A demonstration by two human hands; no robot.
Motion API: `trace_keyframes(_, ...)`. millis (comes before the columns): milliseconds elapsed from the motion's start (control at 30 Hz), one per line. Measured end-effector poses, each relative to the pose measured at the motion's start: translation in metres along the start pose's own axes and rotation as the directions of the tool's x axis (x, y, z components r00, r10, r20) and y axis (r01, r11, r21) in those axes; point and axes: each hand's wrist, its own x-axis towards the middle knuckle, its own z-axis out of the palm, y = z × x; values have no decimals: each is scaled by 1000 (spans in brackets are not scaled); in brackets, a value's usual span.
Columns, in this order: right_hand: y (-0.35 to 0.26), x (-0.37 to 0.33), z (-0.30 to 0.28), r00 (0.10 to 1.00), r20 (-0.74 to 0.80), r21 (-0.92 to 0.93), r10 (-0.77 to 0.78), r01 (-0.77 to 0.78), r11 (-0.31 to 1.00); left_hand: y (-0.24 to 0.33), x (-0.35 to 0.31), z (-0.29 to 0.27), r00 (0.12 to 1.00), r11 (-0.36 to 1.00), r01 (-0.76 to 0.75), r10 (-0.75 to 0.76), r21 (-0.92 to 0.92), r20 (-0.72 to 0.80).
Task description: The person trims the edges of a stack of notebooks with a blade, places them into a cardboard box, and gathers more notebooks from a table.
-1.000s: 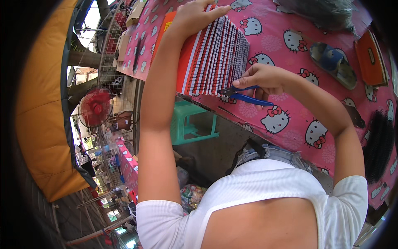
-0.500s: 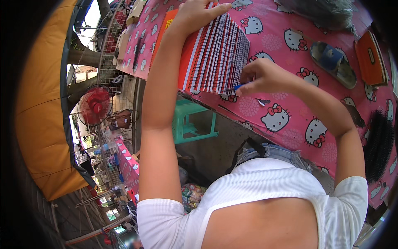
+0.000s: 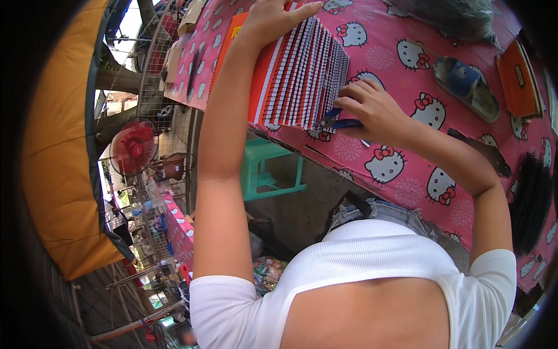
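Observation:
A stack of red spiral-bound notebooks (image 3: 306, 75) sits at the table's edge, its coil spines facing right. My left hand (image 3: 274, 22) lies on top of the stack's far part, thumb stretched to the right; its other fingertips are partly cut off by the frame. My right hand (image 3: 375, 111) grips blue-handled cutting pliers (image 3: 347, 123), their jaws at the near end of the coils, by the stack's lower right corner. Whether the jaws touch a wire is too small to tell.
A pink patterned cloth covers the table (image 3: 407, 192). To the right lie a slipper (image 3: 468, 87), an orange-covered notebook stack (image 3: 520, 81) and a bundle of black coils (image 3: 532, 203). A plastic bag (image 3: 453, 20) is at the back. A green stool (image 3: 270, 168) stands below the edge.
The pliers have turned in my right hand, so their blue handles and jaws show more plainly. The fingers of that hand have shifted up slightly. My left hand stays on the stack.

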Motion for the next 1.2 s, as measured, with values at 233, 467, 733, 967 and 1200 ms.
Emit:
trace_keyframes(233, 5, 29, -24, 340, 837, 331, 428, -938, 98, -5, 3, 2, 999, 998, -40, 39, 38, 23)
trace_keyframes(467, -4, -5, -8, 989, 114, 14, 92, -94, 996, -10, 1, 1, 999, 998, -20, 17, 55, 43)
trace_keyframes(733, 14, 15, -8, 642, 649, 367, 407, -734, 572, -7, 4, 2, 999, 999, -21, 19, 46, 37)
trace_keyframes(967, 6, -7, -1, 929, 286, 222, 236, -304, 926, -7, 2, 1, 999, 1000, -12, 11, 26, 47)
trace_keyframes(1200, 7, -12, 1, 989, 139, -24, 50, -47, 999, -11, 4, 6, 996, 995, -92, 92, -28, -7)
